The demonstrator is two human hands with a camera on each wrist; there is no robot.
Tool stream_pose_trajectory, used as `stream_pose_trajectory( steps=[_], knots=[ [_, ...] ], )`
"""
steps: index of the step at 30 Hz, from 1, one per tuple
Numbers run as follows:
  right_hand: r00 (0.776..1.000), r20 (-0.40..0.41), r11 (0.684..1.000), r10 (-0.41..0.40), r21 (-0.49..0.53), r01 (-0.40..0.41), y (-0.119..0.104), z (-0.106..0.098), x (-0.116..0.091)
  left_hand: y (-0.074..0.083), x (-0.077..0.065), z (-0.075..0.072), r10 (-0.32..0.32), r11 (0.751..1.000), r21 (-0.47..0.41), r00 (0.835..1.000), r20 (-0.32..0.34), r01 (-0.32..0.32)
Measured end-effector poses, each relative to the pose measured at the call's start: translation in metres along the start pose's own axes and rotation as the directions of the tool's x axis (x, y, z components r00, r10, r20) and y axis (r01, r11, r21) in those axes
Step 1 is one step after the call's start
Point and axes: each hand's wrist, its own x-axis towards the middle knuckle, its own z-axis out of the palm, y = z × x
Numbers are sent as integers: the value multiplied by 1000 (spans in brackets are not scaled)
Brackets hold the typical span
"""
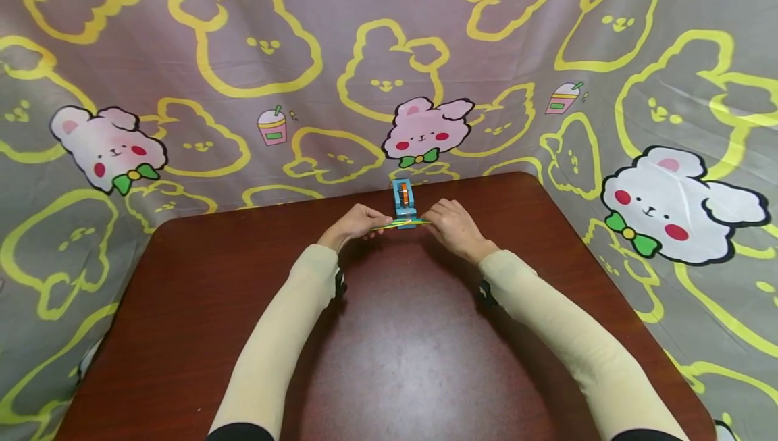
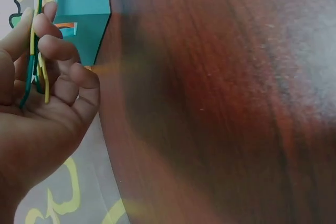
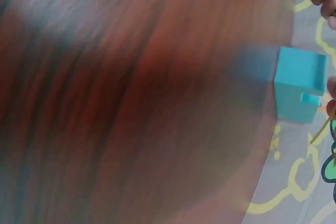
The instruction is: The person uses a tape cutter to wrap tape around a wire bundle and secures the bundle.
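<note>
A bundle of thin yellow and green wires [image 1: 398, 223] stretches level between the two hands, just in front of a blue tape dispenser [image 1: 402, 191] with an orange roll in it. My left hand [image 1: 358, 220] pinches the bundle's left part between thumb and fingers. In the left wrist view, loose wire ends [image 2: 44, 82] hang over the palm. On the other side, my right hand [image 1: 454, 228] pinches the right end, its fingertips partly hidden in the head view. Only a bit of that hand [image 3: 332, 93] shows in the right wrist view, with a yellow wire end [image 3: 320, 132] sticking out below.
The dispenser stands near the far edge of a dark red-brown wooden table [image 1: 401, 333]. A patterned curtain [image 1: 340, 56] with yellow outlines and white cartoon animals hangs close behind the table and along its sides.
</note>
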Motion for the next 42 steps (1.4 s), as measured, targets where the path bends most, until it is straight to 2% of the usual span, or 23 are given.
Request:
stream_pose_trajectory(
  steps=[3,5,7,9,12,17,23,28,33,35,37,42],
  knots=[
    [994,56,992,89,83,-94,-3,-2,6,-3,-1,1,6,1000,-9,999,-34,-6],
    [978,124,969,167,161,-186,-4,-4,11,-4,-1,2,23,1000,-16,998,-61,-24],
    [948,201,926,246,240,-291,-5,-6,17,-6,-2,4,63,998,-17,994,-87,-65],
    [912,273,869,307,311,-386,-5,-7,22,-7,-3,5,114,993,-8,988,-109,-115],
    [862,357,778,361,393,-489,-4,-9,30,-8,-3,7,186,982,18,974,-131,-186],
    [794,484,683,366,440,-583,3,-8,39,-11,-4,8,246,969,51,958,-145,-241],
    [698,656,626,288,423,-655,12,-8,44,-13,-4,9,289,957,76,947,-141,-281],
    [652,723,580,227,437,-687,18,-10,46,-13,-4,13,327,945,81,933,-150,-318],
    [631,752,546,191,453,-705,22,-10,48,-13,-5,14,353,935,102,921,-163,-340],
    [635,753,542,175,465,-700,22,-11,49,-13,-5,15,362,931,119,917,-170,-346],
    [647,745,551,163,475,-686,22,-12,49,-13,-5,15,365,929,133,914,-177,-345],
    [696,699,593,161,495,-635,21,-12,50,-15,-4,15,360,930,152,913,-193,-335]
  ],
)
